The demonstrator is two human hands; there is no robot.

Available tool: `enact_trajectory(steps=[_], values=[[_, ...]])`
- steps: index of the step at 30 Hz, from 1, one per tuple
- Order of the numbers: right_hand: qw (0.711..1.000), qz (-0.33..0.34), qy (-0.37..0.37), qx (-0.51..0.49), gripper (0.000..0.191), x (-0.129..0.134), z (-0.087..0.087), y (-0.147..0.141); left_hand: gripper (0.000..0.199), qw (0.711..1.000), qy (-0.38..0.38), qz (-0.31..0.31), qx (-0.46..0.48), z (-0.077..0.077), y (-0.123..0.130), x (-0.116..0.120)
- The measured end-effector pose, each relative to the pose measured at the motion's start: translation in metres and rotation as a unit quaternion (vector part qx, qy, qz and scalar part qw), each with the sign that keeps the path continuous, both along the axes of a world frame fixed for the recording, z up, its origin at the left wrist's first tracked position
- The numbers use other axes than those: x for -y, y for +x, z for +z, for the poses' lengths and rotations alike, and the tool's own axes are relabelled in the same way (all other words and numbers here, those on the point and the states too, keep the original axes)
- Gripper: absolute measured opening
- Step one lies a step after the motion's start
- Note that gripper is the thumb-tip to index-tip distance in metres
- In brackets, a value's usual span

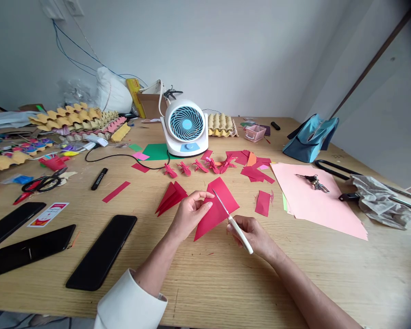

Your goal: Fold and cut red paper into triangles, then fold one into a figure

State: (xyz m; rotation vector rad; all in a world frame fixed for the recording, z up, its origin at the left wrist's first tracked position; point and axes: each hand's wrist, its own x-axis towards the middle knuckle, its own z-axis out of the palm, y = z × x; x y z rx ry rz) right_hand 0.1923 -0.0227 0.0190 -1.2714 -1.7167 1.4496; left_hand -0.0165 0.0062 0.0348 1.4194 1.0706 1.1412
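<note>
Nearest, at the lower edge: a white cuff (132, 299) on the left arm, with a black phone (102, 252) flat on the wooden table (205, 285) to the left. Slightly farther, in the right hand (257, 236): white-handled scissors (240, 235), fingers curled about the handle. Cannot tell the exact pose of the partly hidden fingertips. Blade end across a red paper sheet (226, 201), near the middle of the table. In the left hand (189, 214): the left side of that sheet, pinched between thumb and fingers. Just beyond the left hand, folded red paper (171, 196); farther right, keys (317, 184) on pink paper (304, 201). Deeper, 5 red paper figures (201, 167) in a row, before a white-and-blue fan (187, 124). Just right of the fan, a pale egg tray (222, 123). Farthest: a plain wall (246, 55).
</note>
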Motion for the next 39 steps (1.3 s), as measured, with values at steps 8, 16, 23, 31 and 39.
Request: enact_trajectory(steps=[8,16,23,31,39], values=[[1.0,0.007,0.009,0.023,0.035,0.0024,0.0023,-0.005,0.019,0.999,0.023,0.047,0.0,-0.0019,-0.0005,-0.0029],[1.0,0.0,0.017,0.019,0.037,0.0028,0.0023,-0.0058,0.017,1.0,0.013,0.028,-0.002,-0.0034,0.0052,-0.0004],[0.999,-0.004,0.024,0.031,0.038,0.0025,-0.0003,-0.0051,0.018,1.0,0.0,0.012,-0.007,-0.0031,0.0063,0.0012],[0.999,-0.018,0.028,0.02,0.032,0.0034,0.0003,-0.0059,0.017,1.0,-0.004,0.015,-0.005,-0.0029,0.0065,0.0011],[0.999,-0.027,0.023,0.02,0.029,0.0022,0.0,-0.0062,0.019,1.0,-0.009,0.015,-0.005,-0.0041,0.0059,0.0]])
